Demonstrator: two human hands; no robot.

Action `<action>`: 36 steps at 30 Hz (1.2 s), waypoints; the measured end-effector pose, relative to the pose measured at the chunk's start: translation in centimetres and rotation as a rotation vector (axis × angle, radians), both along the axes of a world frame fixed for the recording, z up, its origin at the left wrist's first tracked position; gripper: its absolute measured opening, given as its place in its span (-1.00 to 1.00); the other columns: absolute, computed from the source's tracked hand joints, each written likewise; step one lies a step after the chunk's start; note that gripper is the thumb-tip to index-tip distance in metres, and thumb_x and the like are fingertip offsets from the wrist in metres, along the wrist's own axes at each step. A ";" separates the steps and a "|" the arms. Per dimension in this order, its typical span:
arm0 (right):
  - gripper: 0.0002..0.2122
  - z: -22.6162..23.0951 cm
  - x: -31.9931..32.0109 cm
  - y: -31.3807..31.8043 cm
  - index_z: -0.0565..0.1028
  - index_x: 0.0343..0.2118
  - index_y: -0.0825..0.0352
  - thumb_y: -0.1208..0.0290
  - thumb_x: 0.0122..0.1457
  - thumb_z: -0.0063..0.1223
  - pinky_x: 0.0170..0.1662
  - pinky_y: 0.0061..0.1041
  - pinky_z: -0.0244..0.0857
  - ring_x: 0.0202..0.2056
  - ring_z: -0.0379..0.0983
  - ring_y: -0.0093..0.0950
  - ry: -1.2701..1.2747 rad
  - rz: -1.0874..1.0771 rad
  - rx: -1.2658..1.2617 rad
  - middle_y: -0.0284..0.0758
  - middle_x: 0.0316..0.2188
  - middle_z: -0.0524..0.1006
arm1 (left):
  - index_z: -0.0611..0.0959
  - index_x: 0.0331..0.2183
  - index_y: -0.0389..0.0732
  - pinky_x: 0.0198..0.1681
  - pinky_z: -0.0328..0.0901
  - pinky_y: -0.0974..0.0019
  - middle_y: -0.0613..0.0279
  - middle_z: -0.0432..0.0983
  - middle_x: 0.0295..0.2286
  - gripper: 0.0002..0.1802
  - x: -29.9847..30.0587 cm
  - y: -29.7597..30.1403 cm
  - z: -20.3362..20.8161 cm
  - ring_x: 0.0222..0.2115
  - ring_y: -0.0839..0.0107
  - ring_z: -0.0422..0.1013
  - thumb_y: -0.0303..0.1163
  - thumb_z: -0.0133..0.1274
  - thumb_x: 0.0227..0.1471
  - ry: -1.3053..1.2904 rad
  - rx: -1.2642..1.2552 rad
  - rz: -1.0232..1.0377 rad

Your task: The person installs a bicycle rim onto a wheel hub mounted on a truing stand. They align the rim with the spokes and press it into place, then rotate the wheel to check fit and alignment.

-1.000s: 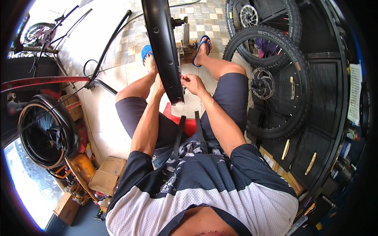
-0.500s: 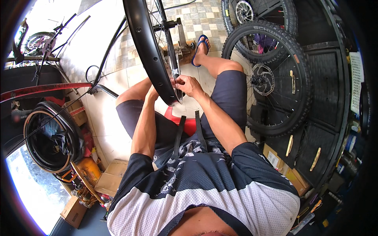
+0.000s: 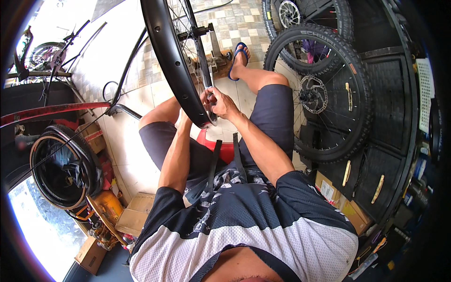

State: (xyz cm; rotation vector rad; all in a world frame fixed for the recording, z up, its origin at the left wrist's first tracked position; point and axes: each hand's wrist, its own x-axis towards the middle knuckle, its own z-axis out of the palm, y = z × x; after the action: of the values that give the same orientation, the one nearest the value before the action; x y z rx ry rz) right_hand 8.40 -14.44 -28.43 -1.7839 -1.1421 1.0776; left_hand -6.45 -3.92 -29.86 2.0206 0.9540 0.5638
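A black bicycle rim (image 3: 170, 58) with thin spokes stands upright in front of me, between my knees. Its hub (image 3: 199, 31) rests at a metal stand (image 3: 213, 58). My right hand (image 3: 225, 106) is at the spokes on the right side of the rim's near end. Its fingers are curled and closed there, on something too small to make out. My left hand (image 3: 182, 115) reaches behind the rim from the left. Most of it is hidden by the rim, and only a bit of its fingers shows between the spokes.
Two wheels with knobby tyres, one with a brake disc (image 3: 313, 95), lean against black panels (image 3: 385, 103) on the right. A red bike tube (image 3: 56, 112), stacked tyres (image 3: 66, 167) and cardboard boxes (image 3: 136, 214) stand on the left. Under me is a red seat (image 3: 221, 151).
The rim has shifted slightly left, and its holes sit in different places. My right hand has moved a little down toward me along the spokes. Its fingers stay curled.
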 end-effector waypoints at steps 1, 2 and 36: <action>-0.47 -0.2 0.1 -0.1 0.36 0.12 0.27 0.32 0.10 0.32 -0.15 -0.33 0.41 -0.26 0.60 -0.29 0.092 -0.006 0.019 -0.26 -0.37 0.64 | 0.57 -0.56 -0.22 -0.62 0.18 0.34 0.35 0.41 -0.71 -0.45 -0.1 0.3 -0.1 -0.69 0.55 0.33 0.09 0.22 0.12 0.021 -0.041 0.046; -0.50 -0.5 0.0 -0.1 0.35 0.12 0.28 0.37 0.13 0.28 -0.15 -0.35 0.40 -0.25 0.60 -0.32 0.182 -0.012 0.026 -0.26 -0.36 0.65 | 0.58 -0.52 -0.20 -0.59 0.21 0.36 0.37 0.42 -0.67 -0.45 -0.2 0.8 -0.3 -0.66 0.55 0.34 0.13 0.20 0.13 -0.037 -0.255 0.130; -0.84 -2.5 0.4 0.9 0.62 -0.19 0.38 0.53 0.21 0.07 -0.24 -0.51 0.45 -0.35 0.62 -0.52 0.184 -0.149 -0.054 -0.29 -0.38 0.69 | 0.57 -0.11 -0.25 -0.42 0.41 0.46 0.24 0.59 -0.34 -0.72 -0.3 0.8 -1.6 -0.36 0.50 0.53 -0.26 0.13 0.26 -0.285 -0.746 0.009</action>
State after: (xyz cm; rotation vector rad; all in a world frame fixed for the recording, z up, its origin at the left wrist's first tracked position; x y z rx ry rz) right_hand 8.85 -13.54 -30.91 -1.7410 -0.8635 1.1647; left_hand -6.79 -3.15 -31.43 1.2348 0.8337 0.4012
